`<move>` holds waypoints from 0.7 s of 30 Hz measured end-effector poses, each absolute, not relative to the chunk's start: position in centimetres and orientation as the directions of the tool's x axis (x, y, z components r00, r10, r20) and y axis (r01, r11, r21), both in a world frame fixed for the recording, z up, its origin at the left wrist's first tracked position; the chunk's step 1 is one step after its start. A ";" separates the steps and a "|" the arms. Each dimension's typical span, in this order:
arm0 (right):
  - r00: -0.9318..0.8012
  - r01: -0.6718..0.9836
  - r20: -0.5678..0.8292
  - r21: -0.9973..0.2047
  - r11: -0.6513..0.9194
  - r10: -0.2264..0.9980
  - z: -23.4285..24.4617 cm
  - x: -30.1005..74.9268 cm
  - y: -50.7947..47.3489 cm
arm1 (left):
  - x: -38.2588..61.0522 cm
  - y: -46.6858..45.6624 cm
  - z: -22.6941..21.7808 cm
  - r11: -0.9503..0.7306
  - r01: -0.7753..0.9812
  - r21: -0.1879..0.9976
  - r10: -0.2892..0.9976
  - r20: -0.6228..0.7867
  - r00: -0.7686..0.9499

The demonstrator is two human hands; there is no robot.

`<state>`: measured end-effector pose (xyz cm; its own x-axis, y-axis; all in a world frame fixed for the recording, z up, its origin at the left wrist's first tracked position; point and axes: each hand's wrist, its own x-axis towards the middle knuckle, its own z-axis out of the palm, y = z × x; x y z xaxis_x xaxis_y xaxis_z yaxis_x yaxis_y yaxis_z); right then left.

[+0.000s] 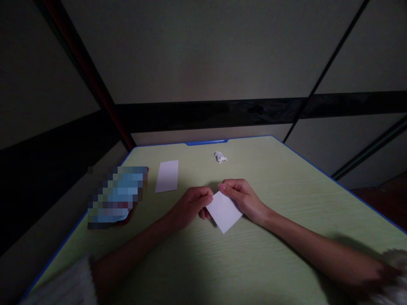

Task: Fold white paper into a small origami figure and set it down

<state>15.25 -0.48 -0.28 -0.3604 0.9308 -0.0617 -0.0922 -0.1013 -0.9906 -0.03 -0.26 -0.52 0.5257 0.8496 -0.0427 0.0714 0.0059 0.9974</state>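
Note:
A white sheet of paper (224,213) is held between both hands above the table, turned so one corner points toward me. My left hand (194,202) is closed, pinching the paper's left corner between thumb and fingers. On the opposite side, my right hand (243,197) grips the upper right edge, its thumb lying on top and its fingers behind. Beyond the hands sits a small folded paper figure (220,157), shaped like a frog. Another white sheet of paper (167,176) lies flat to the left of my left hand.
The light green table (295,203) has a blue edge, with a blue strip (207,142) at its far side. A pixelated blue item with a red border (122,197) lies at the left. Dark-banded panels (203,51) rise behind the table.

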 end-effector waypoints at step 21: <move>-0.231 -0.049 0.056 -0.998 0.046 0.971 -0.7 15.4 0.0 | 0.4 -0.1 -0.5 -0.013 0.046 0.999 0.963 0.000 0.268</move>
